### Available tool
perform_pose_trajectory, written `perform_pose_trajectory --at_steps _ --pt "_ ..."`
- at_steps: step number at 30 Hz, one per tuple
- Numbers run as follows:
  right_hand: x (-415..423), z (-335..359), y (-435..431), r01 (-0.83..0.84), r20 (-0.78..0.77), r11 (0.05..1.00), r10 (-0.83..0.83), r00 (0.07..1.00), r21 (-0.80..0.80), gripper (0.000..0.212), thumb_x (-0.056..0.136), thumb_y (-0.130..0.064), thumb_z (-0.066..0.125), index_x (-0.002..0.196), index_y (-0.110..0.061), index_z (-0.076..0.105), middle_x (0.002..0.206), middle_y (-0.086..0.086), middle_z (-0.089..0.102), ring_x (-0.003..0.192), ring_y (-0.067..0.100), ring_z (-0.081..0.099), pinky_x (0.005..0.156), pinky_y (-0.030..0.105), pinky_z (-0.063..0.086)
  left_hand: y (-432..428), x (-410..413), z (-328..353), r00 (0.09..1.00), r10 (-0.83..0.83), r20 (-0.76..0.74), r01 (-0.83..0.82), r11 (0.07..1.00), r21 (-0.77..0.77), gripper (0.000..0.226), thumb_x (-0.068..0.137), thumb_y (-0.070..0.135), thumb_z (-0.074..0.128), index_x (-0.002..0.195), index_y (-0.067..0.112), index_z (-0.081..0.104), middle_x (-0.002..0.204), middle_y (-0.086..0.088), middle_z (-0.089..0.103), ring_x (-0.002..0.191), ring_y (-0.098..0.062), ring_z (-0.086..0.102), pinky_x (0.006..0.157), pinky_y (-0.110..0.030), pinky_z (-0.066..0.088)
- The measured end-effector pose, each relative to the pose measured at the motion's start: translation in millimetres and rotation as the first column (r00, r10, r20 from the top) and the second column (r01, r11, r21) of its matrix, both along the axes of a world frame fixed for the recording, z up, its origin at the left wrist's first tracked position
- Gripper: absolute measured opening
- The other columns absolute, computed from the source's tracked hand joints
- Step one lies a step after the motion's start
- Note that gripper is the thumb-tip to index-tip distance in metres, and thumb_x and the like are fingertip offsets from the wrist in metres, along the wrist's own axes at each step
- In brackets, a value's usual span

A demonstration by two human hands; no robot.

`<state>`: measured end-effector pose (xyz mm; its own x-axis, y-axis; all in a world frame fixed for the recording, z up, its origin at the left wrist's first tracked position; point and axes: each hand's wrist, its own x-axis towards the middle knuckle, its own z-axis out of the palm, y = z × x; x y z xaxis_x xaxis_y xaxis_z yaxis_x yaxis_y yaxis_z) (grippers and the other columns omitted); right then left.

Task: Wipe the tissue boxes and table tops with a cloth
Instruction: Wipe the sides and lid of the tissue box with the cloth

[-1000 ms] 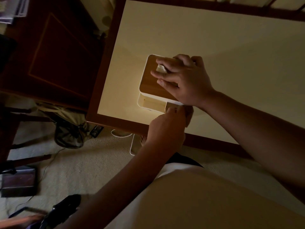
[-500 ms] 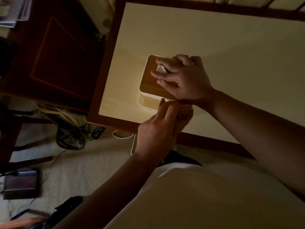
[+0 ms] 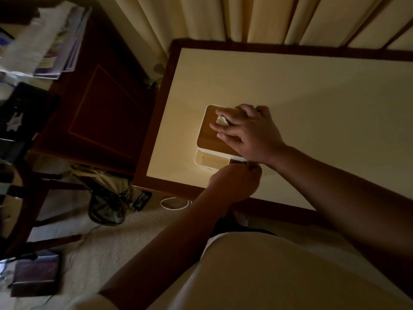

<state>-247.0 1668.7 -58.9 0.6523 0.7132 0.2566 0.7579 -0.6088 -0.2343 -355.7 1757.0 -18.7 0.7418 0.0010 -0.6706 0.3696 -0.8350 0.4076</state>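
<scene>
A: Right hand [image 3: 248, 130] is flat on top of the white tissue box with the brown wooden lid [image 3: 207, 135], fingers straight and spread, pressing down. It hasn't budged since half a second ago.

B: And the box is where it was, near the left near corner of the cream worktop with the dark wooden border [image 3: 312, 104]. A white paper tissue [image 3: 222, 120] pokes up between those fingers.

A: Now the left hand [image 3: 234, 182]: that's the change. A moment ago its fingers were lifted against the near wall of the box, with something bunched showing beside them. Now it's a tight fist, knuckles to us, at the right end of that wall.

B: Is there a cloth in it?

A: Can't tell; it's dim and the fingers are tucked out of sight. A small dark sliver sits between the fist and the box, and I can't say what it is.

B: The view has lifted too: far more of the pleated cream curtain [image 3: 245, 16] shows behind the worktop's far edge.

A: Left of it, the dark wooden cabinet [image 3: 107, 104]. Down on the beige carpet [image 3: 134, 231], a white looped cable [image 3: 174, 203] by the near edge.
</scene>
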Motion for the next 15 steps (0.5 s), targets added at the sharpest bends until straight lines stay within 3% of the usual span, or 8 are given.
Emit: perform_pose_trajectory --at_steps 2,4,6,9,12,15 --pt "-0.8 -0.9 0.2 0.009 -0.008 1.0 -0.009 1.0 0.008 0.04 0.105 -0.058 0.041 0.138 -0.051 0.061 0.155 -0.02 0.049 0.134 0.031 0.049 0.102 0.05 0.033 6.2 -0.5 7.0 0.997 0.064 -0.03 -0.067 0.992 -0.108 0.048 0.11 0.046 0.035 0.123 0.012 0.066 0.103 -0.007 0.068 0.099 -0.03 0.067 0.078 -0.037 0.049" --pt "-1.1 -3.2 0.3 0.022 -0.004 0.999 -0.022 1.0 0.024 0.038 0.105 -0.057 0.043 0.136 -0.051 0.063 0.154 -0.02 0.052 0.132 0.031 0.051 0.101 0.05 0.034 7.5 -6.4 12.1 0.996 0.08 0.043 -0.073 0.985 -0.157 0.038 0.111 0.043 0.037 0.1 0.022 0.068 0.089 -0.001 0.068 0.083 -0.02 0.066 0.068 -0.032 0.043" --pt "0.2 -5.7 0.9 0.02 0.009 1.0 -0.02 1.0 0.021 0.039 0.104 -0.058 0.043 0.136 -0.051 0.064 0.153 -0.019 0.053 0.131 0.032 0.052 0.1 0.049 0.034 7.0 -13.6 16.0 0.985 0.07 0.158 -0.054 0.993 -0.103 0.041 0.11 0.045 0.038 0.078 0.028 0.055 0.074 0.006 0.061 0.069 -0.012 0.06 0.062 -0.031 0.04" --pt "3.1 -4.2 -0.2 -0.012 0.005 1.0 0.012 1.0 0.002 0.04 0.104 -0.059 0.04 0.138 -0.051 0.062 0.155 -0.02 0.05 0.131 0.031 0.051 0.1 0.049 0.033 7.3 -18.9 16.0 0.967 0.058 0.246 -0.066 0.998 0.024 0.04 0.108 0.053 0.04 0.093 0.024 0.063 0.078 0.006 0.064 0.069 -0.014 0.062 0.06 -0.031 0.046" --pt "1.4 -2.8 -1.7 -0.008 0.004 1.0 0.008 1.0 0.0 0.04 0.105 -0.059 0.039 0.137 -0.052 0.062 0.155 -0.021 0.05 0.132 0.03 0.051 0.1 0.047 0.031 0.6 -16.1 15.9 0.98 0.035 0.197 -0.071 0.981 0.179 0.037 0.109 0.048 0.044 0.107 0.02 0.067 0.084 0.003 0.062 0.076 -0.02 0.063 0.064 -0.032 0.047" --pt "-0.4 -1.5 -1.3 -0.004 0.004 1.0 0.004 1.0 0.006 0.04 0.105 -0.058 0.04 0.137 -0.051 0.063 0.154 -0.02 0.051 0.131 0.03 0.051 0.099 0.047 0.032 -9.7 -8.9 12.5 0.982 0.075 0.172 -0.112 0.97 0.216 0.036 0.109 0.045 0.047 0.11 0.017 0.07 0.1 -0.003 0.07 0.093 -0.025 0.069 0.071 -0.032 0.045"
